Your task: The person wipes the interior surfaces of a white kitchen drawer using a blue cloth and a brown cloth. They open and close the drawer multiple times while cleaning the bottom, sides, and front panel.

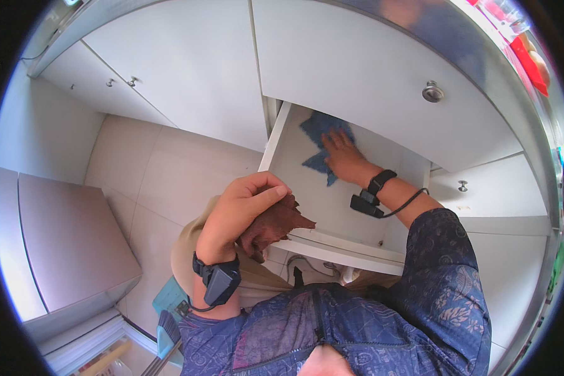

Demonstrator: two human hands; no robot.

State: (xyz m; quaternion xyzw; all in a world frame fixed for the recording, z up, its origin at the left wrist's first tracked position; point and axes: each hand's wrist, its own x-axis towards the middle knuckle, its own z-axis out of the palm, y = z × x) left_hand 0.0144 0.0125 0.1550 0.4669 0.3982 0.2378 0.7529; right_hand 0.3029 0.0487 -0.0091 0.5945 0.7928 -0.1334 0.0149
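Observation:
Inside the pulled-out white drawer [296,207], my right hand [345,160] lies palm down on a blue cloth [317,127]. The cloth is spread unevenly over the drawer's bottom near its back left, with ragged corners showing past my fingers. My left hand [251,202] grips a crumpled brown cloth [275,223] over the drawer's front left corner. Part of the brown cloth is hidden under my fingers, and its jagged edge hangs toward the drawer. Each of my wrists wears a black strapped device.
A white cabinet front with a round metal knob [433,91] overhangs the drawer's back. White cabinet doors [183,61] stand to the left above the tiled floor [169,174]. A blue brush [168,326] and a teal dustpan [169,296] are at lower left, near a metallic-looking box-shaped unit [75,239].

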